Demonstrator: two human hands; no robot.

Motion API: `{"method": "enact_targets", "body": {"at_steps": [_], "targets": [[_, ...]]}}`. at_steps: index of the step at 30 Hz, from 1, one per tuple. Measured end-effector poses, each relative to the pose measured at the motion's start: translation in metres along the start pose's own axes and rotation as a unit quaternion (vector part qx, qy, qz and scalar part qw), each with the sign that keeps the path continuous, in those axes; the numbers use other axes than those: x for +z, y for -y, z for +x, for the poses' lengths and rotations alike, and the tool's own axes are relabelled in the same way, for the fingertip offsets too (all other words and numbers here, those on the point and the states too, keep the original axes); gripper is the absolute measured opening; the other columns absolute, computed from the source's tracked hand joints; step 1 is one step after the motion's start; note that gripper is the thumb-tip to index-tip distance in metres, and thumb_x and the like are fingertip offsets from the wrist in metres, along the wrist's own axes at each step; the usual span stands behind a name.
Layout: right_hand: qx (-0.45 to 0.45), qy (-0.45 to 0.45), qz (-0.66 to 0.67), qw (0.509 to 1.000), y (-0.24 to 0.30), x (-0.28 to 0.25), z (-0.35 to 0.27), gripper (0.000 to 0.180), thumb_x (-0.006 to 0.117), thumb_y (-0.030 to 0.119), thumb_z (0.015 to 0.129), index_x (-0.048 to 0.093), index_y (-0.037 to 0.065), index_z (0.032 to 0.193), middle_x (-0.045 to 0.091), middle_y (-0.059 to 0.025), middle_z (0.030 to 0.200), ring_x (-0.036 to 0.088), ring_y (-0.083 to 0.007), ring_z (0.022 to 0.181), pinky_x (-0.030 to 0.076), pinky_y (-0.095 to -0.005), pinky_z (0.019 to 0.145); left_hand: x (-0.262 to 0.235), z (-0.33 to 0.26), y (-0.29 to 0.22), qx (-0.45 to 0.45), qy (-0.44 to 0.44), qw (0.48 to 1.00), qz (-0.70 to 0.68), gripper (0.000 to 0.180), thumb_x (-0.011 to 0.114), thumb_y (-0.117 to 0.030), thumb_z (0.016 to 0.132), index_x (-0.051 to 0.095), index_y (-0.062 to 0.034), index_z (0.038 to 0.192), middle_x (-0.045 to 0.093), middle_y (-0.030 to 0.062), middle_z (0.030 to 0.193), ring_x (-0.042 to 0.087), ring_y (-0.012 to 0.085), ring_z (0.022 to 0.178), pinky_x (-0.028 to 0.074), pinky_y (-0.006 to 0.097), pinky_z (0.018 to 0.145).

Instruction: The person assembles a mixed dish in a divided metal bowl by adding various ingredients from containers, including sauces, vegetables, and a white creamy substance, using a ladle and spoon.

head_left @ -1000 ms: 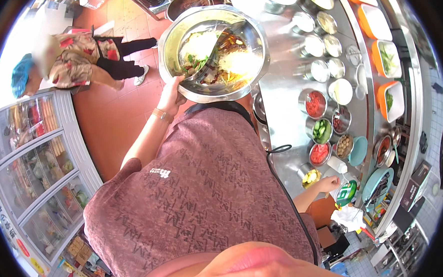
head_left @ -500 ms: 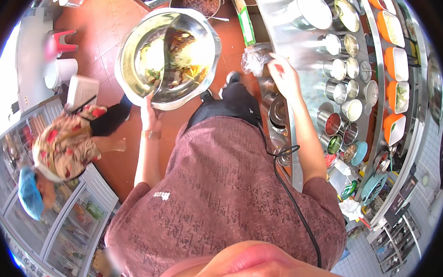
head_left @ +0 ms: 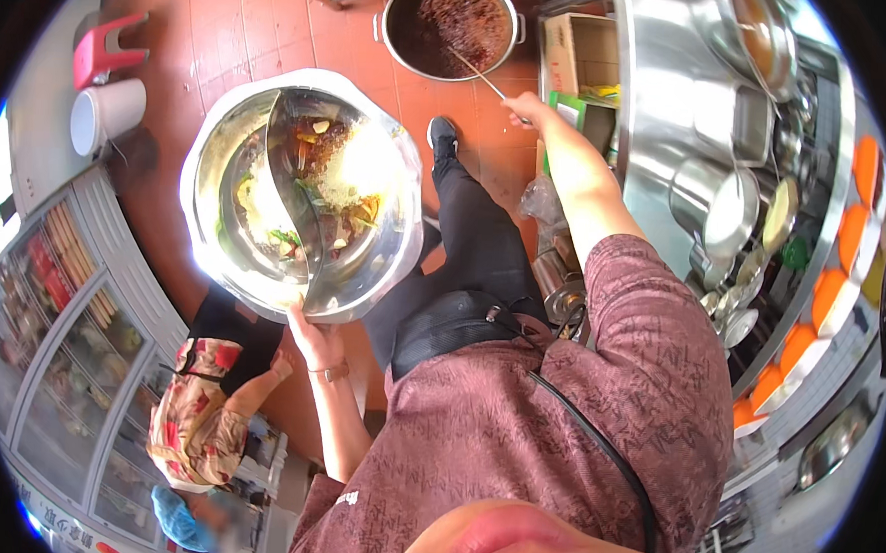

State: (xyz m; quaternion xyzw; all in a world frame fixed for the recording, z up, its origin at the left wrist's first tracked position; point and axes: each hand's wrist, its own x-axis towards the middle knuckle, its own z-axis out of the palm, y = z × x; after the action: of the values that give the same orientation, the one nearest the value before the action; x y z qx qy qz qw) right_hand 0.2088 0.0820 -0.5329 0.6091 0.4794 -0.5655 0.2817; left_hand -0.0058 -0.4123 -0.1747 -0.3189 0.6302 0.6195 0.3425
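My left hand point(head_left: 316, 342) grips the near rim of a large round metal hot pot pan point(head_left: 406, 146), held over the floor. A curved divider point(head_left: 287, 158) splits the pan in two. Both sides hold heaps of seasonings, with green and orange bits and a pale mound on the right side. My right hand point(head_left: 528, 111) is stretched forward, closed around the end of a long-handled ladle point(head_left: 485, 80). Its head is hidden in the dark red-brown sauce point(head_left: 466, 19) of a big two-handled pot point(head_left: 388, 35) ahead.
A steel counter point(head_left: 665, 48) with metal pots point(head_left: 693, 189) runs along my right, orange-and-white containers point(head_left: 831, 297) behind it. An open cardboard box point(head_left: 575, 48) stands beside the big pot. Left are a red stool point(head_left: 106, 54), a white bucket point(head_left: 106, 119), glass-door fridges point(head_left: 78, 358) and another person point(head_left: 195, 419).
I have stepped forward toward the sauce pot. My right hand, free before, has reached forward and taken hold of the ladle. My left hand still carries the hot pot pan.
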Motion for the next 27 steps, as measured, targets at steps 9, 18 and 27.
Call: {"method": "enact_targets", "body": {"at_steps": [9, 18, 27], "targets": [[-0.205, -0.18, -0.274, 0.922, 0.02, 0.068, -0.015, 0.038, 0.05, 0.036, 0.103, 0.069, 0.004, 0.11, 0.074, -0.0248, 0.092, 0.073, -0.0413, 0.086, 0.057, -0.0532, 0.072, 0.042, 0.052, -0.045, -0.059, -0.071, 0.995, -0.034, 0.047, 0.063, -0.043, 0.1, 0.057, -0.0097, 0.132, 0.068, 0.0027, 0.115, 0.066, 0.0164, 0.095, 0.052, 0.031, 0.068], [-0.205, -0.242, -0.388, 0.865, 0.038, 0.049, -0.139, 0.029, 0.047, 0.032, 0.107, 0.056, 0.007, 0.119, 0.075, -0.0204, 0.088, 0.073, -0.0425, 0.083, 0.057, -0.0562, 0.073, 0.029, 0.089, -0.059, -0.037, -0.003, 0.999, 0.017, 0.036, 0.059, -0.04, 0.101, 0.062, -0.0089, 0.118, 0.068, 0.0017, 0.093, 0.058, 0.0118, 0.067, 0.036, 0.026, 0.047], [-0.129, -0.166, -0.525, 0.825, 0.002, 0.06, -0.127, 0.024, 0.043, 0.022, 0.107, 0.054, 0.006, 0.121, 0.076, -0.0195, 0.094, 0.074, -0.0401, 0.088, 0.059, -0.0512, 0.076, 0.016, 0.107, -0.059, -0.048, -0.006, 0.999, 0.01, 0.059, 0.053, -0.047, 0.106, 0.05, -0.0033, 0.145, 0.059, 0.0109, 0.14, 0.059, 0.0265, 0.123, 0.048, 0.043, 0.1]]}}
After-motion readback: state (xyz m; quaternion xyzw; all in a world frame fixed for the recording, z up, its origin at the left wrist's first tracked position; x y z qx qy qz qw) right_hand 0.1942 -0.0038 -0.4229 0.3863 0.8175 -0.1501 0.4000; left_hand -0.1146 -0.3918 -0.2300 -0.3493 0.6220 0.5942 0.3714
